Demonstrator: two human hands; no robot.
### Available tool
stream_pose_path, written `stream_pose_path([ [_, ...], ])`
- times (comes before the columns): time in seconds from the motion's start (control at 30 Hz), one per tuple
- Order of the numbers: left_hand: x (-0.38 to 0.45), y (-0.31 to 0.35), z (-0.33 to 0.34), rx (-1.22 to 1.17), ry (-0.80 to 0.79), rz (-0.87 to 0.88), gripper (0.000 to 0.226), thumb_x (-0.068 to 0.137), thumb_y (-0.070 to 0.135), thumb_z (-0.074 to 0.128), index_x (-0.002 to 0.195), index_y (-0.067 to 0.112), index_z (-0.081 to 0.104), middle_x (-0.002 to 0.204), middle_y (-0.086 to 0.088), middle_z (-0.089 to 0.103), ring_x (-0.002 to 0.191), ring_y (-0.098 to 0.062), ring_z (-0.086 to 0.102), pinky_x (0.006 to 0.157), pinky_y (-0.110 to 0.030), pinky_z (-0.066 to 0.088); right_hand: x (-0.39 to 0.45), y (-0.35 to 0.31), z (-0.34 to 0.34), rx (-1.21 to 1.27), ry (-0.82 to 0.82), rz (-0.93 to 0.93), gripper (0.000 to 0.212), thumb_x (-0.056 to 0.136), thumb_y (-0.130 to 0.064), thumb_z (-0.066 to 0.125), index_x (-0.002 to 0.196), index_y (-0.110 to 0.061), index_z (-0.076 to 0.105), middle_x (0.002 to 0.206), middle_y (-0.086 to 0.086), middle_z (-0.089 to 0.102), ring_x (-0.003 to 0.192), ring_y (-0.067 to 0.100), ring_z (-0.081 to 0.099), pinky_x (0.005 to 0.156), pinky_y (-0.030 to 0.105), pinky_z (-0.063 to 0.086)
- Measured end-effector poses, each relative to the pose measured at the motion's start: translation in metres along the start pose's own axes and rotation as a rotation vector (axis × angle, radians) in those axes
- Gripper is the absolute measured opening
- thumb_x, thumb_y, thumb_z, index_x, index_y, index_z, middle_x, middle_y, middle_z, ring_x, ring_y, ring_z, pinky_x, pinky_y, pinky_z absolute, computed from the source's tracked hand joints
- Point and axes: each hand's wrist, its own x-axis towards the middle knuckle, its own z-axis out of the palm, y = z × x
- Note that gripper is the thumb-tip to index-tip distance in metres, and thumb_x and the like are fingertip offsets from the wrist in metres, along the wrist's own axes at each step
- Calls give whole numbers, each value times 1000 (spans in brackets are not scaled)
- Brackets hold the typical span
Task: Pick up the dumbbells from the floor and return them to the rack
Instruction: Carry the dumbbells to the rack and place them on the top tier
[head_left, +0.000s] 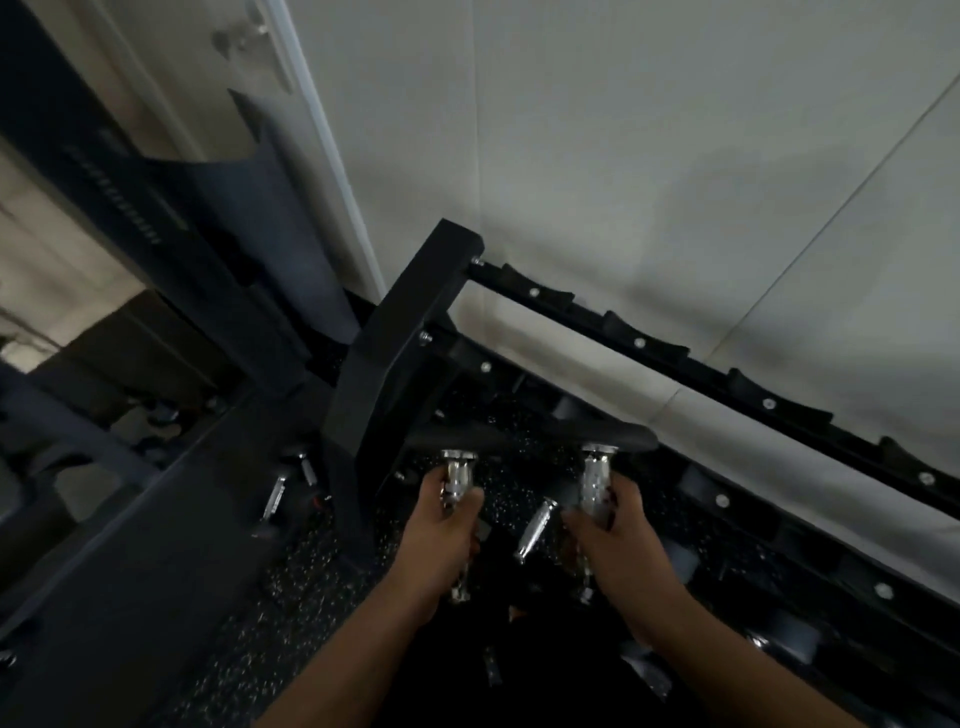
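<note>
left hand (441, 525) and right hand (613, 525) each gripped a dumbbell (460, 475) by its knurled chrome handle, below the rack (675, 358); heavy, rigid.

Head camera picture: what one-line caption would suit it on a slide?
Left hand and right hand each grip a chrome-handled dumbbell in front of the black rack.
</note>
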Motion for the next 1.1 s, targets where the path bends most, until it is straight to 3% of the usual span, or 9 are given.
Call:
stream_pose_path([
  [0.17,87,35,1,52,-159,-22,25,89,36,62,107,52,55,64,7,63,52,-10,54,49,-24,47,55,-24,10,-5,181,72,47,90,-29,68,127,-35,38,90,-1,69,63,10,67,42,14,46],
  [0.27,144,53,7,132,-206,-40,30,90,31,62,117,42,53,72,5,67,56,-10,59,50,-26,50,87,-35,18,53,262,125,45,91,-24,67,126,-32,39,87,4,72,70,21,71,53,34,56],
  [0.37,200,73,18,182,-268,-58,34,92,24,60,124,34,52,92,-2,69,74,-17,65,65,-33,54,116,-46,26,109,350,175,45,92,-20,65,125,-32,39,93,7,69,80,30,70,68,48,57],
  [0.53,269,97,33,188,-409,-83,26,95,19,57,120,27,56,71,-3,59,54,-10,52,46,-23,43,150,-60,39,133,450,236,45,91,-19,66,119,-38,38,87,6,71,66,16,68,53,30,53],
  [0.73,329,112,51,234,-457,-85,22,93,25,58,114,30,53,83,-5,61,65,-14,55,52,-23,48,181,-70,46,139,512,281,46,90,-22,67,119,-40,37,86,6,71,65,18,65,52,29,51],
  [0.93,362,110,65,249,-442,-102,20,92,21,60,112,22,55,80,-6,60,63,-13,54,50,-22,48,200,-67,47,133,543,298,45,91,-22,67,120,-41,38,87,5,69,66,17,65,51,26,49],
  [1.1,373,107,74,284,-465,-99,12,94,23,58,102,30,54,79,-5,57,62,-16,50,53,-29,45,212,-66,41,145,569,325,46,91,-21,66,121,-40,37,89,2,70,71,16,67,55,26,49],
])
